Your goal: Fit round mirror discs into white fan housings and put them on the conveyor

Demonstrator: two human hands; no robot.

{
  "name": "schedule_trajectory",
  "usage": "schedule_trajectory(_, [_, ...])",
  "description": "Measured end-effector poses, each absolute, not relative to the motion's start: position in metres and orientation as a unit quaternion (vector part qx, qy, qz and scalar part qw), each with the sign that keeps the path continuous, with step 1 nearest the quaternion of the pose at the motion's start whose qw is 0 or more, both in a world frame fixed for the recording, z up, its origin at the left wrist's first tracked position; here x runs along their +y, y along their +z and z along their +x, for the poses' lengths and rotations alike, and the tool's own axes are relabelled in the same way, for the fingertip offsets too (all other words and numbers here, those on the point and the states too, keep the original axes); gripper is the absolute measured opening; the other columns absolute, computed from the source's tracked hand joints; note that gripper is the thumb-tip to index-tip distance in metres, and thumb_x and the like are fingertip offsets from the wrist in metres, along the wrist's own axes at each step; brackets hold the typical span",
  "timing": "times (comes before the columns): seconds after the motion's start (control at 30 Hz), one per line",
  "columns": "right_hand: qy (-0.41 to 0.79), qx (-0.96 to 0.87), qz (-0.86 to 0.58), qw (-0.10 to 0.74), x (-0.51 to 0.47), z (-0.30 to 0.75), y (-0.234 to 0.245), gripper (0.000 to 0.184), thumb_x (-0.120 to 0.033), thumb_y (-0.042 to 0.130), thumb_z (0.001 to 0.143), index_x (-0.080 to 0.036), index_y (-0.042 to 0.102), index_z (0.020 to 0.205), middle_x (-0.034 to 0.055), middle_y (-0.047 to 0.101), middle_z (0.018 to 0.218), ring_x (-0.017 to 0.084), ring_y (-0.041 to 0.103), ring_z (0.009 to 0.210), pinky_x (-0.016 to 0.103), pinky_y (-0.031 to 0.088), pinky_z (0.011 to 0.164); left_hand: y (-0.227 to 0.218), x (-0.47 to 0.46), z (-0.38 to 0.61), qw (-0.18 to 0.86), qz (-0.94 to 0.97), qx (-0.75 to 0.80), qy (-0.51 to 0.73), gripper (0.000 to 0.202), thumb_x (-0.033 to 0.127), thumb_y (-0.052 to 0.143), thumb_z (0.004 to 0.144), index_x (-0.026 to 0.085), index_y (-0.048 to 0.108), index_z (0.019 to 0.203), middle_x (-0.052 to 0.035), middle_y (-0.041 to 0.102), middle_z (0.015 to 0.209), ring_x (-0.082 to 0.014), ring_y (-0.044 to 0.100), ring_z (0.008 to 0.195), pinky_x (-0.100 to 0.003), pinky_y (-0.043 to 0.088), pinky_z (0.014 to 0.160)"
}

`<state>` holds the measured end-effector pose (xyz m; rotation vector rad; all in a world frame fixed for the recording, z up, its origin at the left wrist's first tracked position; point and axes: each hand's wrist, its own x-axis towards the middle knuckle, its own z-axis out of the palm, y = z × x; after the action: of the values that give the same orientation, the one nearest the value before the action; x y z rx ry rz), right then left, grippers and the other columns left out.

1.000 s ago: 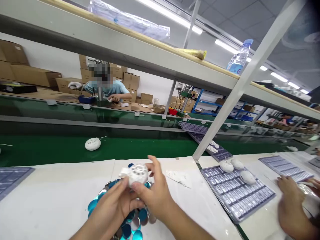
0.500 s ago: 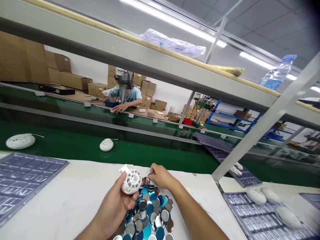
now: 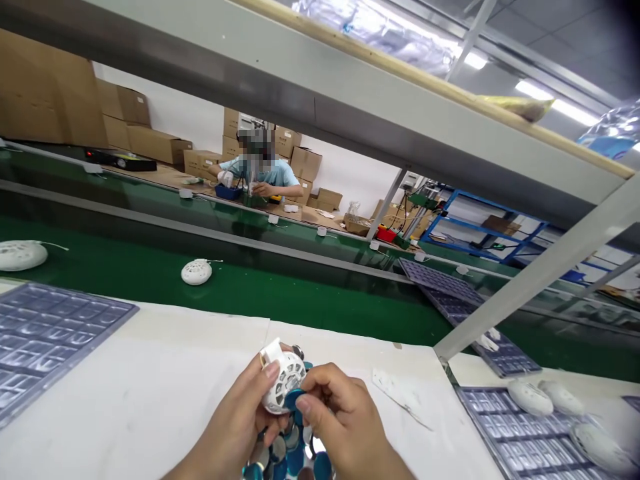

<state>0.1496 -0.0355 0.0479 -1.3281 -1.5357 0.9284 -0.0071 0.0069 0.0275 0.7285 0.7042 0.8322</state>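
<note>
Here we go: the left hand (image 3: 233,423) curls tight around a round white perforated plastic housing (image 3: 283,381), holding it just above a heap of teal and silver metal discs (image 3: 285,453). The right hand (image 3: 340,420) pinches a glossy teal disc (image 3: 295,400) right up against the housing (shiny little thing!). Below lies a white workbench (image 3: 150,380), a green conveyor belt (image 3: 250,293) just beyond.

The white plastic housing (image 3: 284,383) carries a pattern of round and slotted perforations, the metallic discs (image 3: 295,460) show teal-blue and silver, and the conveyor belt (image 3: 225,300) is green.
</note>
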Motion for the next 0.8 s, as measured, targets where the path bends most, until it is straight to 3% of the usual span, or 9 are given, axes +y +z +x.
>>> schedule_trajectory(0.33, [0.320,-0.641,-0.561,0.415,-0.035,0.148,0.050,0.005,-0.023,0.057,0.084,-0.022,0.062,0.084,-0.0029,0.060,0.069,0.013,0.052,0.060,0.021,0.040,0.056,0.030,0.003,-0.011,0.763,0.386,0.369,0.364,0.062,0.058,0.057,0.085,0.024,0.041,0.134,0.0024,0.058,0.070,-0.0113,0.044,0.054,-0.021,0.032,0.046])
schedule_trajectory(0.5, [0.336,-0.614,-0.586,0.409,-0.034,0.149,0.046,0.005,-0.022,0.058,0.084,-0.024,0.059,0.089,-0.0044,0.055,0.067,0.013,0.052,0.061,0.022,0.041,0.057,0.032,0.000,-0.012,0.742,0.436,0.369,0.352,0.073,0.057,0.068,0.077,0.024,0.039,0.135,0.0053,0.053,0.063,-0.0095,0.041,0.052,-0.020,0.028,0.047])
schedule_trajectory(0.57, [0.353,-0.570,-0.604,0.430,-0.032,0.148,0.043,0.019,-0.025,0.065,0.081,-0.024,0.058,0.098,-0.0046,0.053,0.069,0.014,0.052,0.064,0.023,0.042,0.058,0.032,-0.002,-0.012,0.744,0.439,0.358,0.355,0.073,0.056,0.068,0.077,0.024,0.037,0.134,0.0054,0.055,0.063,-0.0086,0.039,0.050,-0.020,0.029,0.047])
schedule_trajectory(0.7, [0.512,-0.494,-0.492,0.501,-0.034,0.137,0.036,0.063,-0.049,0.074,0.074,-0.027,0.049,0.127,0.0048,0.059,0.104,0.016,0.060,0.070,0.028,0.050,0.061,0.028,-0.010,-0.010,0.749,0.422,0.324,0.394,0.071,0.057,0.067,0.076,0.022,0.037,0.131,0.0035,0.059,0.061,-0.0093,0.040,0.047,-0.021,0.030,0.045])
schedule_trajectory(0.8, [0.643,-0.441,-0.362,0.511,-0.041,0.123,0.027,0.076,-0.063,0.071,0.072,-0.028,0.044,0.133,0.0057,0.063,0.103,0.013,0.058,0.057,0.026,0.050,0.051,0.025,-0.019,-0.009,0.743,0.414,0.329,0.409,0.072,0.061,0.072,0.069,0.023,0.045,0.124,0.0018,0.061,0.063,-0.0094,0.040,0.044,-0.022,0.027,0.042])
